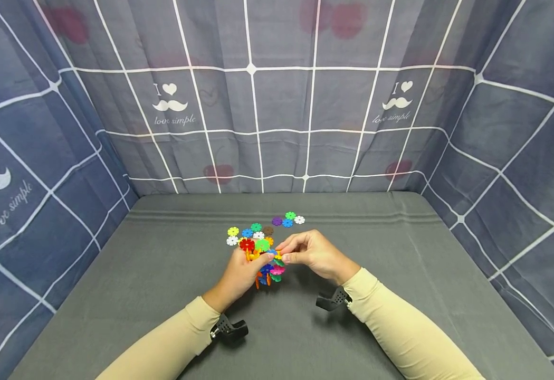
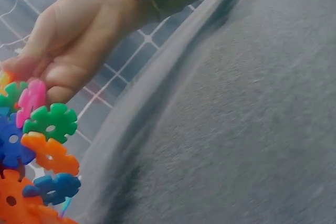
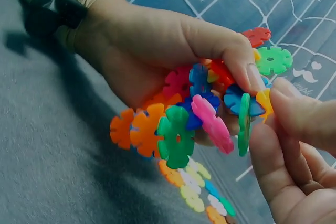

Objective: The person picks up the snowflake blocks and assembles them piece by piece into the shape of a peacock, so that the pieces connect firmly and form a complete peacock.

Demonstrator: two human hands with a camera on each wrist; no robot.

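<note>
My left hand (image 1: pixel 239 273) grips a cluster of interlocked plastic snowflake discs (image 1: pixel 267 270) over the grey table, thumb lying on top. Orange, green, pink, blue and red discs make up the cluster, joined edge to edge at their slots. On its right side, my right hand (image 1: pixel 318 255) pinches a yellow snowflake disc (image 3: pixel 264 103) between thumb and forefinger. That yellow disc touches a blue disc (image 3: pixel 244 102) beneath the left thumb; whether their slots are engaged I cannot tell. A green disc (image 3: pixel 244 129) stands edge-on beside the right fingertips. The left palm hides part of the cluster.
Loose discs lie flat behind the hands, among them a yellow disc (image 1: pixel 232 231) and a brown disc (image 1: pixel 268 230). Farther back sits a small group with a purple disc (image 1: pixel 277 221) and a white disc (image 1: pixel 299 219). Checked curtains (image 1: pixel 282 100) enclose the table (image 1: pixel 172 295).
</note>
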